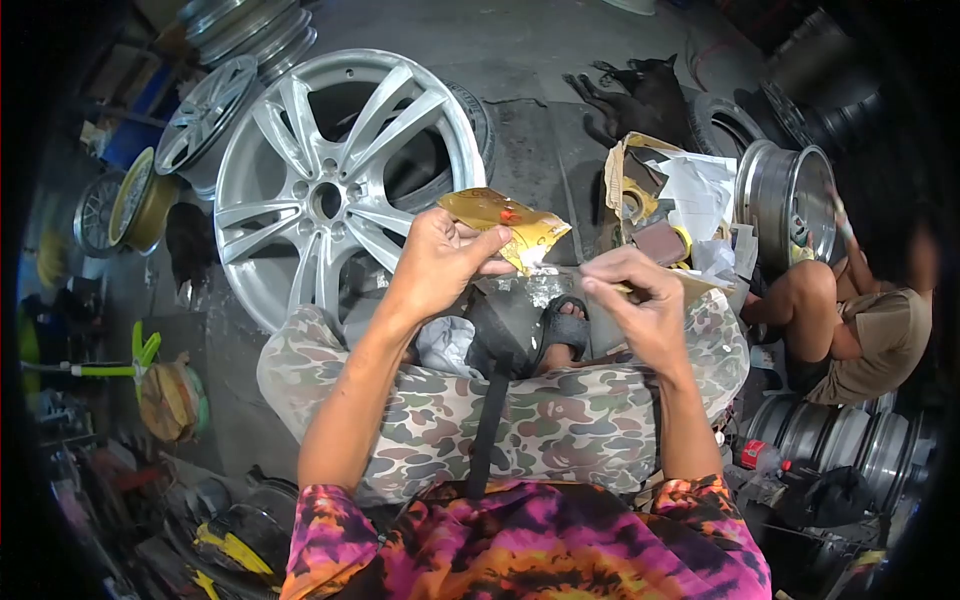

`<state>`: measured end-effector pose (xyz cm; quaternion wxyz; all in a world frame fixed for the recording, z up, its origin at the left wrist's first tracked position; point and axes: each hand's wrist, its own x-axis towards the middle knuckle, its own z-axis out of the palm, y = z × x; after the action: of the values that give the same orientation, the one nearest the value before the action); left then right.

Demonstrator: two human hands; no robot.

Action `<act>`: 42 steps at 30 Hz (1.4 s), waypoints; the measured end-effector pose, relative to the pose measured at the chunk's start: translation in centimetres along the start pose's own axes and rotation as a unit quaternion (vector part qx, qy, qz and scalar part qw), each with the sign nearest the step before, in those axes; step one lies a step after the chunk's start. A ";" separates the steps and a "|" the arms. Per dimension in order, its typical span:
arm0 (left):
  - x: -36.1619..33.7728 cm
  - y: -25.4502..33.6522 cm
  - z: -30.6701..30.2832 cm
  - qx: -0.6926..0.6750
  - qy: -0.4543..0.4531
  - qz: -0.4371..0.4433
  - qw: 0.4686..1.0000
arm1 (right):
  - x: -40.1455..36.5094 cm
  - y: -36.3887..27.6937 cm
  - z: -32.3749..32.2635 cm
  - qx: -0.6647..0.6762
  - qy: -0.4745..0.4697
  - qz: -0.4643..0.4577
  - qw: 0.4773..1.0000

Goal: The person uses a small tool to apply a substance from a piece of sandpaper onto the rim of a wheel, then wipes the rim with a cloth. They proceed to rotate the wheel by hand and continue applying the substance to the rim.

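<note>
Working both-handed over a camo-clad lap, we see the L hand (437,262) closed in a pinch, thumb on top, fingers beneath, on a creased gold sheet (520,228) held up front & center, between the big wheel and the box. The sheet is thin & glossy, foil-like, w/ a small red mark and pale, ragged patches along its lower edge. The R hand (640,300) is also closed, fingers curled & thumb pressed in, gripping a thin tool (563,270) aimed at that edge; we can't tell its exact type, nor whether its tip touches the sheet. Just beyond the L hand stands a silver alloy wheel (332,178), its paired spokes smooth & satin-gray, fanning from a round hub w/ bolt holes. Past the R hand, a torn-edged cardboard box (613,185) holds crumpled white paper (697,192) & a matte brown block (660,243); a shiny, deep-barreled rim (770,200) stands alongside. Below, we note soft camo trousers (560,420), a dark strap (490,420), a dark open-toe sandal (567,330) and a tie-dye shirt (530,545) in pink, orange & black. Far R, a co-worker (885,335) in a brown top sits nr. the rim; up top, a dark-coated dog (650,95) lies on the gray floor.
</note>
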<state>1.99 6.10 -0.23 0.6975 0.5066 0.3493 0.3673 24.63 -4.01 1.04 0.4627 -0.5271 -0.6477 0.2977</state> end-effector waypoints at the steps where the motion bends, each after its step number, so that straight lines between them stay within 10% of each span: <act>1: -0.1 0.3 -0.1 0.002 -0.003 -0.002 1.000 | -0.1 0.3 -0.1 0.045 0.029 0.034 0.998; 16: -0.2 0.3 0.3 -0.026 -0.004 0.017 1.000 | -1.3 2.5 1.1 0.249 -0.017 0.192 0.949; 24: -0.1 0.2 0.7 -0.116 -0.019 -0.038 0.992 | 0.2 1.5 1.5 -0.046 0.085 -0.110 0.989; 33: 0.3 -1.0 0.6 -0.252 0.002 -0.127 0.959 | 0.1 1.3 2.3 -0.106 0.098 -0.124 0.982; 42: 0.4 -0.6 0.0 -0.095 0.070 -0.035 0.992 | -0.5 1.1 1.3 -0.128 0.076 -0.108 0.983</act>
<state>2.29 6.34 -0.85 0.7285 0.3984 0.3784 0.4091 23.88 -4.07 -0.54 0.4686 -0.5299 -0.6967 0.1191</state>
